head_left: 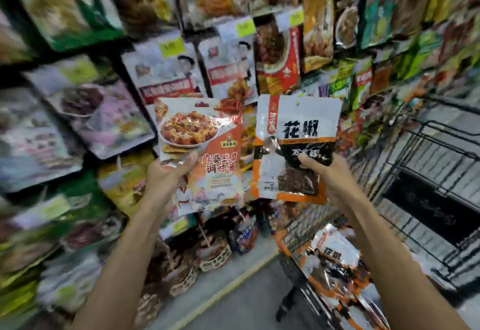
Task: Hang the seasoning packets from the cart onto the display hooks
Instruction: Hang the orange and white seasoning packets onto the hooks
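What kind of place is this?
Likely a grocery store aisle: rows of hanging seasoning packets with yellow price tags, and a wire shopping cart at right holding more peppercorn packets.

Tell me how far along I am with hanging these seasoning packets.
Done: can't tell; many display packets hang already. In hand: left hand holds a tofu-sauce packet, right hand a peppercorn packet, neither hooked. Left: both, plus more peppercorn packets in the cart.
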`<state>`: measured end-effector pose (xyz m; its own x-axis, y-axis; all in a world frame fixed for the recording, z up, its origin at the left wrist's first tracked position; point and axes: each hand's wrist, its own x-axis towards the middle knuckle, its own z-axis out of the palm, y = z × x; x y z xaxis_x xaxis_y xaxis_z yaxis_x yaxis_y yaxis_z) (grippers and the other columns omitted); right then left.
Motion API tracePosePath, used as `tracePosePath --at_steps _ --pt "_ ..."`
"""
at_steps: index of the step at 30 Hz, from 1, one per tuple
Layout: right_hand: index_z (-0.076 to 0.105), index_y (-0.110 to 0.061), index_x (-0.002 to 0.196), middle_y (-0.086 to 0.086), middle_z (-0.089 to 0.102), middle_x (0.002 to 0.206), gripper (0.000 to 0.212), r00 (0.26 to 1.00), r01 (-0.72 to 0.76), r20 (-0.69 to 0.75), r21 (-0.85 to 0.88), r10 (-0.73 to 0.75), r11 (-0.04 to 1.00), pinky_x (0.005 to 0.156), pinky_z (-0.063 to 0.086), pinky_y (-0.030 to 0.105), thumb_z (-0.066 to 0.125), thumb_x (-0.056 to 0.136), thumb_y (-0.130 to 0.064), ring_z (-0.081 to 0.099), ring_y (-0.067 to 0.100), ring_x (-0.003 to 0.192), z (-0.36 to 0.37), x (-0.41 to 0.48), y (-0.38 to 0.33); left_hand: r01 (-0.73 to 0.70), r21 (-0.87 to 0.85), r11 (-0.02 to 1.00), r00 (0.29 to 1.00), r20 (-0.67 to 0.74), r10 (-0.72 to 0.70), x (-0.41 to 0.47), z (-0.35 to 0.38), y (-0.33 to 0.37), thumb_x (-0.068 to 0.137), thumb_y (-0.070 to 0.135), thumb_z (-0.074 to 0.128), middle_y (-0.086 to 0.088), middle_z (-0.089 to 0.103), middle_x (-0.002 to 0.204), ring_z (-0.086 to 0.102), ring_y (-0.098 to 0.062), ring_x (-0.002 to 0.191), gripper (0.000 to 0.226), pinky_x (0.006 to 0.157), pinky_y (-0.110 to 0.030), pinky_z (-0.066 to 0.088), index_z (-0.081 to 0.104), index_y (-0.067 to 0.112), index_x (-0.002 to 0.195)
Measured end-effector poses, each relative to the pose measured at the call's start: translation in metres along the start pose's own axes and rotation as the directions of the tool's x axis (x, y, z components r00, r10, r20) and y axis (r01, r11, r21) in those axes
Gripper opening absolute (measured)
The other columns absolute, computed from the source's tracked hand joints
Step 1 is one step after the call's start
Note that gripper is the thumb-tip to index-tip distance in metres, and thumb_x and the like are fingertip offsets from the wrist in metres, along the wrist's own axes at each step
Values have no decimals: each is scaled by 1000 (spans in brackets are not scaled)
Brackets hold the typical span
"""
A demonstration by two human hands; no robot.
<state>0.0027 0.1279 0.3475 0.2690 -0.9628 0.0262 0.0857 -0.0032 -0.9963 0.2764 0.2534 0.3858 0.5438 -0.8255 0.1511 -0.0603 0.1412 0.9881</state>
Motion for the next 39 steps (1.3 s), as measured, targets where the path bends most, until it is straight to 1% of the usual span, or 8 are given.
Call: tracePosePath --at_steps 5,10,14,19,23,28,33,39 --pt "68 -19 102 -9 75 94 47 970 88 228 11 -88 996 81 54 30 80 64 -44 70 5 90 104 -6 -53 -98 -3 995 971 -221 95 -36 -101 56 78 14 73 8 67 55 67 -5 55 32 51 -19 51 68 19 47" --pt "69 -22 83 -14 75 77 15 873 179 436 125 -217 976 59 52 12 75 70 -27 70 -1 72 218 -32 -89 -143 34 989 903 -405 145 -77 -203 95 75 19 75 3 67 55 70 -11 61 19 57 -27 53 64 16 59" --pt "75 -19 80 -4 76 87 26 816 193 525 145 -241 970 73 58 27 79 61 -36 72 11 83 296 -55 -99 -147 36 989 860 -489 145 -102 -279 107 75 23 76 -8 63 56 64 -19 55 47 57 -30 46 61 -8 107" --pt "74 -17 99 10 74 101 59 787 170 573 152 -227 974 97 48 48 84 53 -53 68 22 99 373 -87 -98 -48 70 996 852 -519 78 -110 -365 99 61 45 79 -15 59 76 57 -23 68 45 56 -31 48 62 6 76" --pt "69 -52 96 -29 69 100 58 758 181 608 152 -236 972 100 42 36 85 42 -64 62 -5 99 419 -104 -83 -41 53 998 892 -447 61 -106 -413 77 65 41 81 -19 59 82 55 -29 76 37 67 -43 46 70 7 77" --pt "34 -14 147 10 35 153 122 827 121 537 116 -165 986 114 30 55 88 47 -60 34 29 141 446 -105 -59 13 -14 1000 898 -441 -18 -80 -449 59 74 32 80 -24 61 87 58 -33 81 44 75 -53 48 66 -7 89" --pt "73 -31 95 -8 74 104 48 854 137 494 92 -164 986 97 47 42 83 53 -51 67 14 105 459 -104 -58 49 -66 997 895 -440 -73 -48 -462 55 78 26 78 -20 58 87 55 -29 81 31 74 -42 44 62 3 89" --pt "69 -29 97 -15 74 99 40 855 129 495 87 -156 988 79 45 25 79 61 -44 68 0 91 474 -102 -60 15 -80 997 897 -439 -48 -25 -472 47 75 26 79 -18 61 77 52 -25 65 26 54 -29 44 67 3 77"
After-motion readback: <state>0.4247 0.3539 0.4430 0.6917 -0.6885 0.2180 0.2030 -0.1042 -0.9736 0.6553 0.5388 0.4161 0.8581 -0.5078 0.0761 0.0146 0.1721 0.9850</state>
